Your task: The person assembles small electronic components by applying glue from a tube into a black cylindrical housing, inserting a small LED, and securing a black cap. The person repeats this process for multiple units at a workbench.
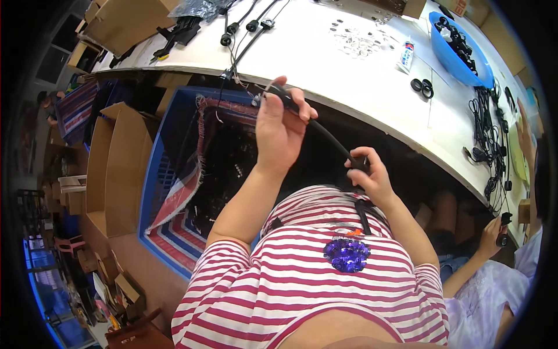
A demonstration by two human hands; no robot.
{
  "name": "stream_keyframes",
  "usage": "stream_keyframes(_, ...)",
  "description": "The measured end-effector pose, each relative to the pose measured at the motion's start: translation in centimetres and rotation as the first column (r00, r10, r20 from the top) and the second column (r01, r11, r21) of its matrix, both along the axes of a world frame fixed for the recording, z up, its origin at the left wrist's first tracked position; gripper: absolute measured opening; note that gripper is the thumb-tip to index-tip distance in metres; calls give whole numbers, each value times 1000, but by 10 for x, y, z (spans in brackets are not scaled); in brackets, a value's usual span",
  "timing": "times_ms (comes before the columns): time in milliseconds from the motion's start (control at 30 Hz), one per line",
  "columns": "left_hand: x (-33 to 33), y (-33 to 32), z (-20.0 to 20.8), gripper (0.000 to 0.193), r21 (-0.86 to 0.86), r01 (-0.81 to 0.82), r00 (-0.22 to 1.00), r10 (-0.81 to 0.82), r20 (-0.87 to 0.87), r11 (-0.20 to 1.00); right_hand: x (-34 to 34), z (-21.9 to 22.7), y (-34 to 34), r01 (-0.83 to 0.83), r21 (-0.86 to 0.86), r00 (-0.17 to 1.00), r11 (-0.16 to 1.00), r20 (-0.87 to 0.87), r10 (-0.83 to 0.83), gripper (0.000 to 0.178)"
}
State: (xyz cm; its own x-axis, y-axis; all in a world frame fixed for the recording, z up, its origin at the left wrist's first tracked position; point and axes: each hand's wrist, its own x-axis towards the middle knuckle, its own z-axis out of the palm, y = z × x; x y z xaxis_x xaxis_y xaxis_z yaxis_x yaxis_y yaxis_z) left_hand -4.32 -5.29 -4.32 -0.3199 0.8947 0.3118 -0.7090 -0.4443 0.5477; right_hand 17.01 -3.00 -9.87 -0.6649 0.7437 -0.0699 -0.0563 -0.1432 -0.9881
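Observation:
A slim black tube (333, 137) slants between my two hands, in front of the table's near edge. My left hand (280, 131) is closed around its upper left end, thumb and fingers pinching a thicker black part there. Thin wires (251, 87) come out near that end. Lower and to the right, my right hand (373, 177) grips the other end, where a wider dark piece shows partly between the fingers. Similar black rods with round ends (251, 25) lie on the table beyond my left hand.
A blue crate (152, 200) lined with striped cloth, holding dark parts, stands at left beside cardboard boxes (116, 168). The white table (372, 99) bears small clear pieces, a glue tube (407, 55), black rings (426, 89), a blue basin (444, 55) and cables (485, 134). A co-worker's hand (491, 238) holds a black part.

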Motion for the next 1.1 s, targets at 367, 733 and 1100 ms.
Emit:
stream_keyframes(367, 14, -13, -8, 44, 56, -27, 961, 41, -274, 998, 9, -76, 18, -100, 580, 880, 808, 430, -200, 17)
stream_keyframes(733, 41, -25, -37, 40, -137, 170, 852, -216, -477, 976, 20, 2, 39, -122, 708, 908, 695, 363, -211, 29)
stream_keyframes(1100, 71, -28, -71, 37, -472, 105, 697, -403, -593, 875, -27, 52, 28, -103, 632, 917, 768, 359, -172, 19)
